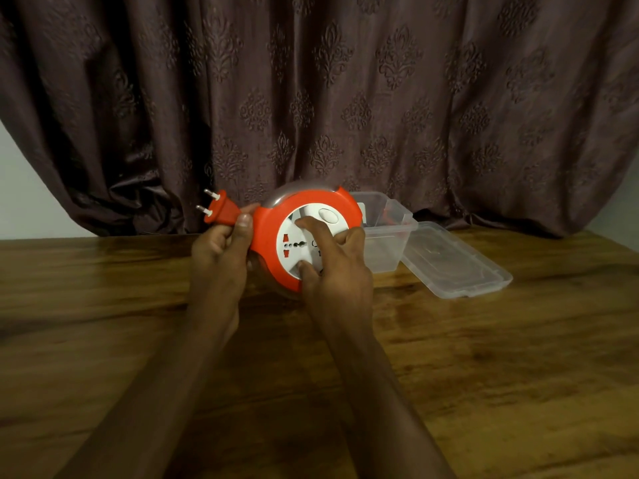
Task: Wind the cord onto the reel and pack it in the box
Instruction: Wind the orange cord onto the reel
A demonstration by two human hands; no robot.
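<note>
Both hands hold an orange cord reel just above the wooden table, at the middle of the scene. The left hand curls round the reel's left edge, its thumb and fingers closed around the base of the orange plug, which sticks out up and to the left with two metal pins showing. The right hand lies on the reel's face, fingers spread and bent, one fingertip pressing near the top of the white disc and the thumb pressing near its lower edge.

The reel is round, with a thick orange rim around a white central disc. That disc carries a socket with a row of dark holes and two small orange shutters, and a white oval button sits toward its upper right. A clear or greyish rounded back shows above the orange rim and again below it at the left. No loose cord is visible between plug and reel; the plug sits right against the rim.

Just right of and behind the reel stands a clear plastic box, open, partly hidden by the reel. Its clear lid lies flat on the table just right of it, touching or nearly touching it. A dark patterned curtain hangs along the far edge of the table.
</note>
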